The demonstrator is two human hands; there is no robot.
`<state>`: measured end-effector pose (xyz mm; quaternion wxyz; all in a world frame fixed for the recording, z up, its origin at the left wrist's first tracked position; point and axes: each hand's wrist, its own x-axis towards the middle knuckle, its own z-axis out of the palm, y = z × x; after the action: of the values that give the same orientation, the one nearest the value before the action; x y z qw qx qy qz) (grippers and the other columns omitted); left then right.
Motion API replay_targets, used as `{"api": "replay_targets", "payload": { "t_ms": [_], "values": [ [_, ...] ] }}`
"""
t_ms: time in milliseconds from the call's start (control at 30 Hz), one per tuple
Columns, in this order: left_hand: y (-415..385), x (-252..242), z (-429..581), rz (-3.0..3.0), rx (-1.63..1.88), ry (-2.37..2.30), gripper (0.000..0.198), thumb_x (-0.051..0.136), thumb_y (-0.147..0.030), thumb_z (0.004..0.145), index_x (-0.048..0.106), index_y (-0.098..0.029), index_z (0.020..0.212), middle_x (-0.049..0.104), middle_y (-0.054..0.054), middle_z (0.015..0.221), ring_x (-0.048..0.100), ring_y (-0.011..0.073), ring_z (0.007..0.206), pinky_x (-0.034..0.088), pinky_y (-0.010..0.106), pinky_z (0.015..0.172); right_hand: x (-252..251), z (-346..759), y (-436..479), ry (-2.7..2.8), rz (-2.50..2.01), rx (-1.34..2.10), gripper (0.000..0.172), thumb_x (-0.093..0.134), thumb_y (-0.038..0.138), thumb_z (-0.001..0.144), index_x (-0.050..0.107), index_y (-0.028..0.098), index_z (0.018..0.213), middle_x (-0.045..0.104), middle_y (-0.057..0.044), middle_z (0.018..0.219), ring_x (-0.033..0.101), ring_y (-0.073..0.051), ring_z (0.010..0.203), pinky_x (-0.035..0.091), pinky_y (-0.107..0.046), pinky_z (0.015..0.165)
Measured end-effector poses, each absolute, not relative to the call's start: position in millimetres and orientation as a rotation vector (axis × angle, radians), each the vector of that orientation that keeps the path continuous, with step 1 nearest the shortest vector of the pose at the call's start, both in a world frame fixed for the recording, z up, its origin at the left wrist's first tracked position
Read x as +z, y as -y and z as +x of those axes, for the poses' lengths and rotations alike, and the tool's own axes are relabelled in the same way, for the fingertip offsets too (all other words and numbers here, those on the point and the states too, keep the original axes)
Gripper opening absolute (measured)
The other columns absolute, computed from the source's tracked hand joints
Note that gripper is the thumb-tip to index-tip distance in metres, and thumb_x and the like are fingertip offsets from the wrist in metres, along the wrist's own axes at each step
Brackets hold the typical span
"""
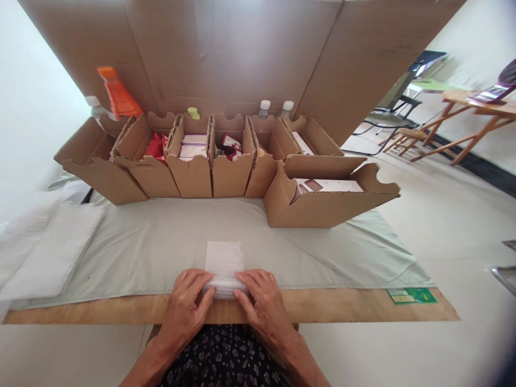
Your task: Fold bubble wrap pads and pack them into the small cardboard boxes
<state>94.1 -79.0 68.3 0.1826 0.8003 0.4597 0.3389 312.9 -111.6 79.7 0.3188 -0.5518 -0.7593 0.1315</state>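
A strip of white bubble wrap (224, 258) lies on the grey cloth (161, 247) near the table's front edge, its near end rolled into a bundle. My left hand (186, 303) and my right hand (260, 301) both rest on that rolled end, fingers curled over it from either side. What is inside the roll is hidden.
A row of open cardboard bins (189, 172) with packets and boxes stands at the back, one larger bin (322, 207) to the right. Bottles (117, 94) stand behind. A stack of white sheets (56, 247) lies at the left. Wooden chairs (475, 123) stand at far right.
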Motion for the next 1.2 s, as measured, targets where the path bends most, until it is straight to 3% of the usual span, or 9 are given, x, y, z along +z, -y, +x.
{"api": "replay_targets", "payload": {
  "t_ms": [100, 233, 433, 633, 1067, 1200],
  "values": [
    [67, 64, 100, 2.240, 0.907, -1.374, 0.019, 0.055, -0.026, 0.098, 0.068, -0.020, 0.110, 0.071, 0.008, 0.101, 0.063, 0.0260, 0.097, 0.052, 0.043, 0.087, 77, 309, 113, 1.989, -1.450, 0.183, 0.030, 0.060, 0.017, 0.093, 0.061, 0.019, 0.124, 0.066, -0.014, 0.124, 0.060, -0.029, 0.108, 0.049, -0.046, 0.089],
    [63, 61, 103, 2.186, 0.951, -1.448, 0.026, 0.052, -0.031, 0.098, 0.069, -0.019, 0.114, 0.070, 0.012, 0.107, 0.063, 0.0286, 0.101, 0.052, 0.049, 0.092, 73, 301, 105, 2.125, -1.409, 0.202, 0.038, 0.064, 0.009, 0.087, 0.062, 0.020, 0.123, 0.066, -0.013, 0.128, 0.058, -0.031, 0.116, 0.048, -0.049, 0.093],
    [91, 70, 91, 1.440, 1.051, -1.508, 0.044, 0.060, -0.046, 0.092, 0.061, -0.021, 0.128, 0.066, 0.013, 0.127, 0.064, 0.0282, 0.114, 0.051, 0.047, 0.100, 73, 301, 98, 1.900, -1.422, 0.315, 0.028, 0.063, 0.018, 0.094, 0.062, 0.019, 0.122, 0.075, -0.008, 0.104, 0.064, -0.024, 0.093, 0.051, -0.042, 0.083],
    [101, 84, 108, 0.796, 0.968, -1.120, 0.072, 0.076, -0.048, 0.080, 0.050, -0.020, 0.142, 0.064, 0.014, 0.139, 0.057, 0.0310, 0.131, 0.043, 0.044, 0.111, 83, 287, 120, 1.811, -1.352, 0.439, 0.026, 0.052, 0.027, 0.102, 0.060, 0.021, 0.126, 0.075, -0.006, 0.099, 0.065, -0.021, 0.083, 0.053, -0.037, 0.077],
    [110, 93, 122, 0.625, 0.991, -0.832, 0.055, 0.077, -0.037, 0.082, 0.063, -0.019, 0.132, 0.072, 0.011, 0.125, 0.061, 0.0300, 0.125, 0.042, 0.046, 0.112, 89, 271, 136, 1.860, -1.299, 0.249, 0.030, 0.054, 0.015, 0.096, 0.058, 0.022, 0.125, 0.069, -0.009, 0.106, 0.065, -0.023, 0.092, 0.052, -0.040, 0.080],
    [109, 91, 124, 0.585, 1.003, -0.805, 0.048, 0.077, -0.034, 0.080, 0.069, -0.021, 0.126, 0.074, 0.008, 0.122, 0.060, 0.0300, 0.128, 0.040, 0.047, 0.115, 90, 269, 137, 1.933, -1.248, 0.193, 0.040, 0.048, 0.004, 0.092, 0.059, 0.022, 0.126, 0.066, -0.012, 0.119, 0.063, -0.025, 0.108, 0.050, -0.042, 0.088]
  ]
}}
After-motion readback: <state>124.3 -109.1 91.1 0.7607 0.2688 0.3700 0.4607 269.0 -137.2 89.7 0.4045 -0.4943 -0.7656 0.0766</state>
